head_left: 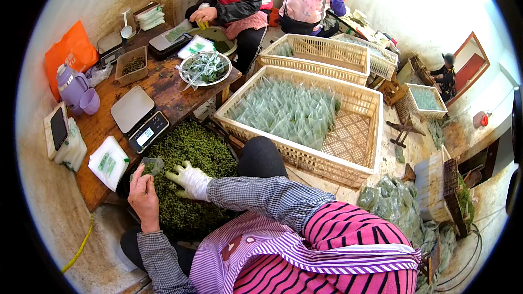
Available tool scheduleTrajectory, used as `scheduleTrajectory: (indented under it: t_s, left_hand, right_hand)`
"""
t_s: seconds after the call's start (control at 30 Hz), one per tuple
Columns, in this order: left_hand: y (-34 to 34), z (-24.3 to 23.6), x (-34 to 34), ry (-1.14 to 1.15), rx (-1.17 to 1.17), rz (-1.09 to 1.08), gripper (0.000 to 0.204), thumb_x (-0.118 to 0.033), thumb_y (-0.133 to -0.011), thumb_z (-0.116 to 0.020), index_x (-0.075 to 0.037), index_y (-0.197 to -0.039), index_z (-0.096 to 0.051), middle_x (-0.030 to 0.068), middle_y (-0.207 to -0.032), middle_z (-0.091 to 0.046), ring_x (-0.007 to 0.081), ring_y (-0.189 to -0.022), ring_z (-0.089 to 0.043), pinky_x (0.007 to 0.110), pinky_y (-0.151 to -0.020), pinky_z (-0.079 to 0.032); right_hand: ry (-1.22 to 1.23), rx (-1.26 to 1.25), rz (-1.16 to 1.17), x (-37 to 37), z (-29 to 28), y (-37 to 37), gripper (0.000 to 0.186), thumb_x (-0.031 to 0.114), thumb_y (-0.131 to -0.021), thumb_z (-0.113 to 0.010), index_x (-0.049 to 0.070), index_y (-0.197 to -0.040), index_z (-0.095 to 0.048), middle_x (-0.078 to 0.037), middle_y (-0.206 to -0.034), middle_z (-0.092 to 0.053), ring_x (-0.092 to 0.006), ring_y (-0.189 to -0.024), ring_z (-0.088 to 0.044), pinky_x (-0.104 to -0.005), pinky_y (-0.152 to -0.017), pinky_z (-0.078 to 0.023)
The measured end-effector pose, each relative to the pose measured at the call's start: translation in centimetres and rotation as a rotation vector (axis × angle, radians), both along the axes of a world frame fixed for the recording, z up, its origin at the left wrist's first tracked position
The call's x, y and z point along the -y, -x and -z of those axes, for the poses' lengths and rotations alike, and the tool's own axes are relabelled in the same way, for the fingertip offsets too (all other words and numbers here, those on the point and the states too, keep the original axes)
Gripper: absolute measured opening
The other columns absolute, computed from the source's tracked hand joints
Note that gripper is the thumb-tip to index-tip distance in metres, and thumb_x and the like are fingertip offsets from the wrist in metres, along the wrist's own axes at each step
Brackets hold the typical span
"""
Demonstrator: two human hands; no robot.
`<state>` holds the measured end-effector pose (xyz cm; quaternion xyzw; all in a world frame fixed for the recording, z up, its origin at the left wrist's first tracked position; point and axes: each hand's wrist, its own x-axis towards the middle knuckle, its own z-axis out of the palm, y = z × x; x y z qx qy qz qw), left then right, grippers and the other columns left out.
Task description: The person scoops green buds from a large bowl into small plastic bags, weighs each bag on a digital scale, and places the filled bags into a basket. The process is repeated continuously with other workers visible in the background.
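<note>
My bare left hand (144,198) pinches a small clear plastic bag (153,164) between thumb and fingers, at the left edge of a big heap of small green berries (185,215). The bag's mouth and contents are hard to make out. My right hand (192,181), in a white glove with green-stained fingertips, rests on the heap with its fingers apart, close to the bag. Beside the hands, on the wooden table, lie a stack of flat plastic bags (108,162) and a digital scale (133,110) with a lit display and a bare metal plate.
A plastic crate (376,130) of filled bags stands right of my knee, another crate (313,44) behind it. The table (103,128) also holds a purple jug (71,84), a plastic tub (143,76) and a bowl of packets (205,69). A co-worker (234,5) sits across.
</note>
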<state>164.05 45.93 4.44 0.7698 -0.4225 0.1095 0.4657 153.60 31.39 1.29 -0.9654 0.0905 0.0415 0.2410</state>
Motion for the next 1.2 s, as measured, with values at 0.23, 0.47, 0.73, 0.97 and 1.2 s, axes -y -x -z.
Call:
scheduleTrajectory:
  t_s: [0.23,0.47,0.73,0.97,1.2]
  left_hand:
    - [0.0,0.9,0.4,-0.063,-0.032,-0.03,0.004,0.001,-0.085,-0.062,0.002,-0.088,-0.062,0.0145,-0.122,-0.061,0.0295,-0.109,-0.061,0.035,-0.084,-0.051]
    - [0.5,0.4,0.5,-0.163,0.001,-0.004,0.008,0.002,-0.081,-0.064,0.001,-0.089,-0.064,0.0163,-0.125,-0.059,0.0315,-0.109,-0.061,0.036,-0.085,-0.052]
    - [0.1,1.3,-0.3,-0.187,0.195,0.059,0.026,0.004,-0.074,-0.067,-0.001,-0.1,-0.066,0.0229,-0.124,-0.057,0.0354,-0.098,-0.065,0.037,-0.081,-0.055]
    - [0.8,0.9,0.2,-0.22,0.198,0.128,0.016,0.0,-0.072,-0.072,-0.003,-0.086,-0.066,0.0231,-0.122,-0.058,0.0349,-0.086,-0.067,0.037,-0.071,-0.055]
    - [0.6,0.4,-0.1,-0.186,0.259,0.108,0.012,0.0,-0.073,-0.071,-0.003,-0.081,-0.063,0.0206,-0.119,-0.06,0.0331,-0.076,-0.067,0.036,-0.064,-0.054]
  right_hand:
    - [-0.415,0.173,0.123,2.5,0.8,0.2,0.054,0.023,-0.081,-0.066,0.005,-0.129,-0.049,-0.019,-0.127,-0.05,-0.0335,-0.119,-0.049,-0.0379,-0.1,-0.042]
    - [-1.376,0.414,0.304,3.0,-6.8,1.3,0.052,0.021,-0.09,-0.057,-0.001,-0.135,-0.041,-0.015,-0.139,-0.042,-0.0243,-0.126,-0.042,-0.034,-0.107,-0.033]
    - [-0.558,0.365,0.11,1.2,-5.9,-1.2,0.047,0.024,-0.083,-0.061,0.009,-0.127,-0.055,-0.019,-0.128,-0.049,-0.0347,-0.122,-0.047,-0.0405,-0.106,-0.036]
    - [-0.005,0.262,0.068,0.8,-5.5,-2.8,0.051,0.029,-0.079,-0.068,0.011,-0.125,-0.056,-0.013,-0.106,-0.063,-0.0343,-0.1,-0.058,-0.0445,-0.088,-0.044]
    - [-0.316,0.198,-0.012,1.8,-7.2,-2.7,0.061,0.014,-0.072,-0.067,0.009,-0.131,-0.052,-0.021,-0.126,-0.051,-0.0362,-0.114,-0.052,-0.0408,-0.1,-0.042]
